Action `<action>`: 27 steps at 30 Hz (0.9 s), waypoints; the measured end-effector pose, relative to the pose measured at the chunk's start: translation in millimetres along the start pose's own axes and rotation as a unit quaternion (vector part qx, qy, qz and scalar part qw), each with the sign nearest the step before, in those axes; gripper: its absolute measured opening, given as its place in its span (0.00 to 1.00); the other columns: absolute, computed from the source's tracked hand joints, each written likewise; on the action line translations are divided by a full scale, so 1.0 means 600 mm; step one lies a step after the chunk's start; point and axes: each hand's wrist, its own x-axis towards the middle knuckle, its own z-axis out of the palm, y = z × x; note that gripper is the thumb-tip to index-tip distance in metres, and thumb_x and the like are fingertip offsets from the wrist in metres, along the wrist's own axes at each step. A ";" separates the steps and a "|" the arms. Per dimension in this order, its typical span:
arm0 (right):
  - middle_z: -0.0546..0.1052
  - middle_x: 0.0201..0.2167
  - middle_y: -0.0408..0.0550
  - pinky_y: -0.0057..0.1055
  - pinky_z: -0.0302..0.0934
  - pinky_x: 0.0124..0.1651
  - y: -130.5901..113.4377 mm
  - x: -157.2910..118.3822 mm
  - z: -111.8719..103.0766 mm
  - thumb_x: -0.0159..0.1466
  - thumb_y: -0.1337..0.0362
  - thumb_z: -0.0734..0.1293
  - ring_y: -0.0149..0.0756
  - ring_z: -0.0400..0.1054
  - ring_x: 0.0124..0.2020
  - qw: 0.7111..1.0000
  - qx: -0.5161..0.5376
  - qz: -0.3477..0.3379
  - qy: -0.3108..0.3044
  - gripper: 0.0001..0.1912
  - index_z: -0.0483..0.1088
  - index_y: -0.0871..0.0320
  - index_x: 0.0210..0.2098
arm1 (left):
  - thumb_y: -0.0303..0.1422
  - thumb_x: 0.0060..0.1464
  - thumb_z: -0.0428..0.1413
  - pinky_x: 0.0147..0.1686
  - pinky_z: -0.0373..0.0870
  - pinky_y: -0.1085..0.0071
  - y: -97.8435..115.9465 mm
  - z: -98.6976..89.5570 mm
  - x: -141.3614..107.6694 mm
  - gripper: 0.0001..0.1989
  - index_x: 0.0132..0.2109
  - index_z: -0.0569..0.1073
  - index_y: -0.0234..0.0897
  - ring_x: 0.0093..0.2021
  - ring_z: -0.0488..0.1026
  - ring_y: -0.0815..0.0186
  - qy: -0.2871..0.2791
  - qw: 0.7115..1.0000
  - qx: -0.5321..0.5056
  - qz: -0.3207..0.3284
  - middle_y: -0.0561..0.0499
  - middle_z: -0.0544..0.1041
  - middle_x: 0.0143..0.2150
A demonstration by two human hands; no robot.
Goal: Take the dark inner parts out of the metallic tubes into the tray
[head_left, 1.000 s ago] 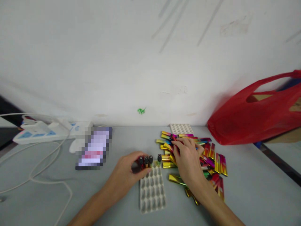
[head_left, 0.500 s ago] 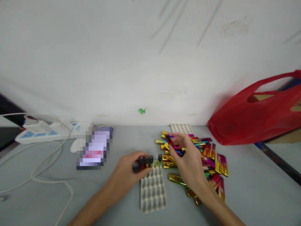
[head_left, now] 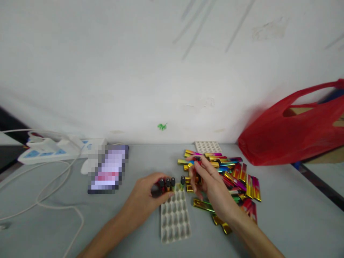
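Observation:
A pale moulded tray (head_left: pixel 176 227) with rows of small hollows lies in front of me. Several slim sticks with black tops (head_left: pixel 168 181) stand upright in its far row, three close together and one apart at the right (head_left: pixel 183 180). My left hand (head_left: pixel 146 193) is curled around the close group at the tray's far left corner, thumb in front. My right hand (head_left: pixel 211 181) is over the left side of a pile of shiny sticks (head_left: pixel 238 179), gold, red and purple. Pinched in it is a dark-topped stick (head_left: pixel 197 158), mostly hidden by the fingers.
Behind the pile, another pale tray (head_left: pixel 208 147) lies against the wall. A red plastic bag (head_left: pixel 290 132) stands at the right. To the left are a phone (head_left: pixel 109 170) with a blurred screen, a white power strip (head_left: pixel 61 148) and loose white cables (head_left: pixel 53 205).
My right hand has turned, and the dark-topped stick in it now points more upright, with the fingers closed around it. My left hand, the tray and the sticks in it have stayed put.

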 end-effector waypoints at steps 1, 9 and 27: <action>0.71 0.29 0.38 0.27 0.46 0.18 0.000 0.000 0.000 0.68 0.44 0.74 0.32 0.58 0.22 1.000 0.014 0.014 -0.001 0.23 0.73 0.49 0.55 | 0.38 0.58 0.68 0.42 0.73 0.69 0.000 0.000 0.000 0.09 0.45 0.84 0.42 0.40 0.82 0.58 -0.002 1.000 -0.001 0.001 0.53 0.86 0.40; 0.56 0.24 0.34 0.26 0.37 0.24 -0.001 -0.006 -0.002 0.65 0.36 0.74 0.28 0.42 0.24 0.975 0.143 0.159 -0.064 0.28 0.71 0.56 0.35 | 0.37 0.59 0.68 0.43 0.73 0.68 0.001 0.001 0.000 0.08 0.44 0.83 0.41 0.40 0.81 0.59 -0.008 1.000 -0.005 0.002 0.53 0.86 0.40; 0.65 0.28 0.38 0.26 0.46 0.27 -0.006 -0.009 0.003 0.64 0.40 0.79 0.31 0.57 0.27 0.954 0.233 0.159 -0.098 0.25 0.71 0.54 0.37 | 0.37 0.57 0.68 0.41 0.75 0.69 0.002 0.001 0.000 0.08 0.43 0.84 0.42 0.39 0.81 0.58 0.009 1.000 0.002 0.010 0.53 0.86 0.39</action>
